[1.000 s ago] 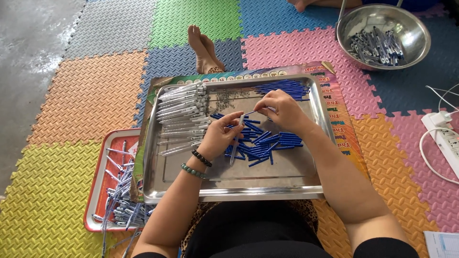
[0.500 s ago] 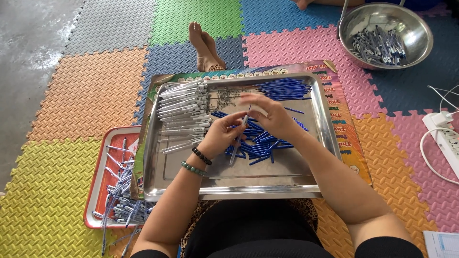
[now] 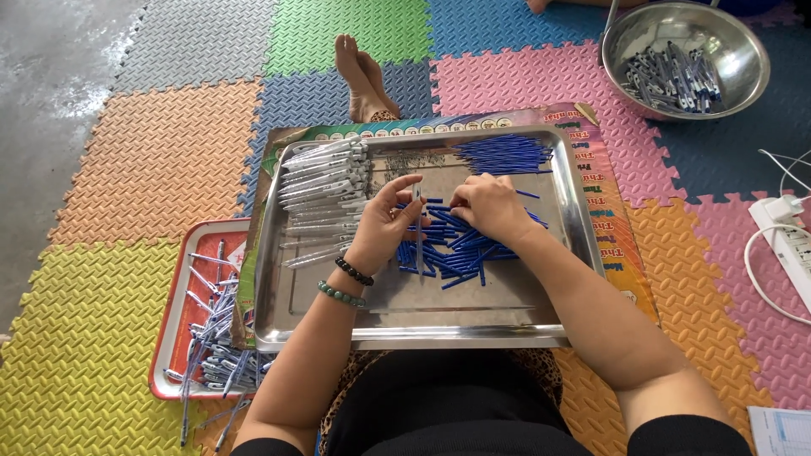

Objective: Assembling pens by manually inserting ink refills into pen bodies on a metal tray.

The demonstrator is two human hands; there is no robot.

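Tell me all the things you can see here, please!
Steel tray: one, silver, on the lap.
Blue pen parts: many, loose pile mid-tray; a second bunch at the tray's far edge.
Clear pen barrels: many, whitish, stacked on the tray's left side.
Red tray: one, on the floor to the left, holding assembled pens.
Metal bowl: one, silver, top right, with pens inside.
Foam mats: many, mixed colours, covering the floor.
Power strip: one, white, right edge.
Feet: two, bare, beyond the tray.
Left hand: holds a thin pen piece upright.
Right hand: rests over the blue pile.
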